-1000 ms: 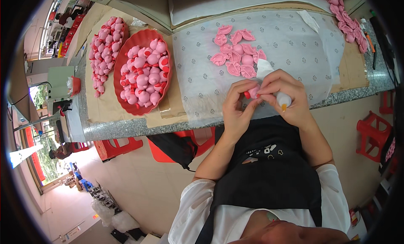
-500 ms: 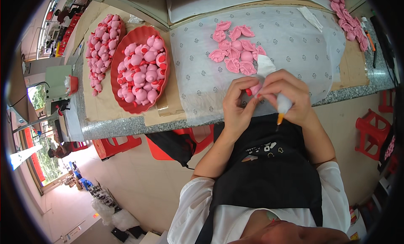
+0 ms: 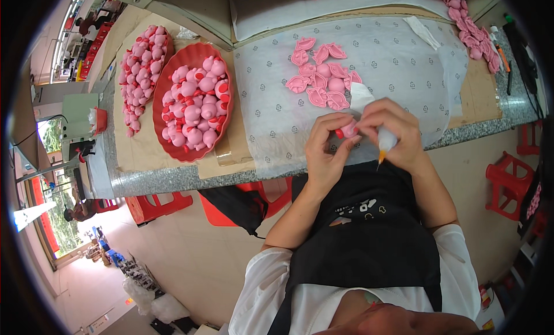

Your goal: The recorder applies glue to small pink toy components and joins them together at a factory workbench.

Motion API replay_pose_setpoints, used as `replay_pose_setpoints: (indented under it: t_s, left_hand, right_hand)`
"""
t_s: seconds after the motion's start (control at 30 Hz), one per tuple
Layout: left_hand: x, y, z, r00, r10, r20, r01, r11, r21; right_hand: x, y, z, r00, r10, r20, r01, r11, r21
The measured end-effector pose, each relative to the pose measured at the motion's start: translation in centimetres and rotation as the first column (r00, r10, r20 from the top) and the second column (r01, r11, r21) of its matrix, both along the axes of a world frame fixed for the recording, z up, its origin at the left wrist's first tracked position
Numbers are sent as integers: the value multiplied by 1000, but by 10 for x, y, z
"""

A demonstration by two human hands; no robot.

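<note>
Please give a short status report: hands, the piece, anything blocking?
Left hand and right hand both pinch a small pink toy figure. Right hand also holds a white orange-tipped applicator. Pink flat pieces lie beyond, apart. Nothing blocking.

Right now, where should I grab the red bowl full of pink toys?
Grip the red bowl by its bare rim on the near edge, coming from the person's side with fingers over the lip. The pink toys heap its middle, so only the rim is free.

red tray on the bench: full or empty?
Full. The red tray is heaped with small pink figures that cover nearly its whole floor, leaving only the rim bare. It sits on the bench to the left of both hands.
</note>
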State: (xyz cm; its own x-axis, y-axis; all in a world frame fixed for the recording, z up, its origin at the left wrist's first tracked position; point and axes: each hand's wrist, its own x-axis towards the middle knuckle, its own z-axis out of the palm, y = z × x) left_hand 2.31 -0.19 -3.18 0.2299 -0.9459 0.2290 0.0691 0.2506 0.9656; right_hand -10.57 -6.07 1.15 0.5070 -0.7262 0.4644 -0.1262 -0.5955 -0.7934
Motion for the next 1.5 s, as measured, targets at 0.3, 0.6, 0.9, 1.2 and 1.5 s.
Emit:
replay_pose_setpoints:
  t_s: [0.3,0.6,0.9,1.2,1.5]
  left_hand:
    - [4,-1,-2,1000,-7,23,7,1000,-19]
    - [10,2,6,968,-81,-237,77,997,-26]
    - [-5,2,12,992,126,-10,-126,980,-155]
    - [-13,1,-7,828,479,292,-357,851,-384]
    - [-12,1,-7,791,494,362,-345,848,-403]
  right_hand:
    - [6,6,3,998,62,0,-62,997,-40]
    - [-29,-15,10,942,-328,-77,330,944,13]
    - [-1,19,11,958,-178,224,54,881,470]
    - [18,34,11,959,-220,180,58,772,633]
    - [18,33,10,958,-224,177,92,830,551]
